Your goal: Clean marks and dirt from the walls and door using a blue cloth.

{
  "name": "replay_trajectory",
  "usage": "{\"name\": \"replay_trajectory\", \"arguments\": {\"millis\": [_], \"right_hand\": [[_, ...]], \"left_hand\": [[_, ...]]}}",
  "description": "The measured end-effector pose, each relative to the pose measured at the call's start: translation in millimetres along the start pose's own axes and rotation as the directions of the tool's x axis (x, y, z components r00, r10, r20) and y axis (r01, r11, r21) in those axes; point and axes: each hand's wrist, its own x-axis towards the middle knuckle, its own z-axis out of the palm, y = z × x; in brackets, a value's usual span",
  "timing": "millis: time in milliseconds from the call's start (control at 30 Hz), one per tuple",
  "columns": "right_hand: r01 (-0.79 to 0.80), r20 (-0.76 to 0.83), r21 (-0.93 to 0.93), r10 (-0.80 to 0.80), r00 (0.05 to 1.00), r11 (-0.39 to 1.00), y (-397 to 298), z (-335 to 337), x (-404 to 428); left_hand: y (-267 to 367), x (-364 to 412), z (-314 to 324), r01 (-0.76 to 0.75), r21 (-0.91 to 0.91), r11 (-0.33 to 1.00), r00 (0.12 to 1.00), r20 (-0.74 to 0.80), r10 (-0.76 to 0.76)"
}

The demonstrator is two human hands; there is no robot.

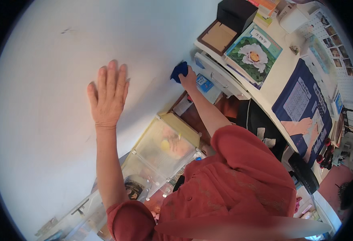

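Note:
My left hand (108, 96) lies flat against the white wall (50, 90), its back to me and its fingers slightly spread, with nothing in it. Further right, at the end of an outstretched arm, my right hand (189, 79) grips a bunched dark blue cloth (179, 71). The cloth is at the wall beside the desk's corner; whether it presses on the wall is hard to tell. Part of the cloth is hidden behind my fingers. A small dark mark (66, 30) shows on the wall above my left hand.
A white desk (268, 99) holds a stack of books (255, 55), a black box (236, 15) and a dark blue mat (300, 105). Its drawer unit (221, 79) stands near my right hand. A translucent storage cube (161, 144) sits below, against the wall.

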Motion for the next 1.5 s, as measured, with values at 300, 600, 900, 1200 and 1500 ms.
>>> {"name": "replay_trajectory", "arguments": {"millis": [300,600,900,1200,1500], "right_hand": [[-0.329,0.382,0.421,0.164,0.909,0.845,-25,5,-50],[0.465,0.007,-0.486,-0.528,0.849,0.740,-66,-110,23],[0.414,0.193,-0.735,-0.420,0.887,0.537,-14,-185,-21],[0.275,0.247,-0.819,-0.122,0.961,0.503,24,-289,-81],[0.168,0.005,-0.749,-0.249,0.969,0.641,21,-368,-74]], "left_hand": [[1,2,6,0.015,0.132,0.991,0.999,0.041,-0.021],[4,3,4,-0.010,0.104,0.995,0.999,0.042,0.006],[-1,1,5,0.008,0.058,0.998,1.000,0.011,-0.009],[1,4,4,0.011,0.060,0.998,0.999,0.031,-0.013],[1,3,1,0.006,0.123,0.992,0.999,0.041,-0.011]]}}
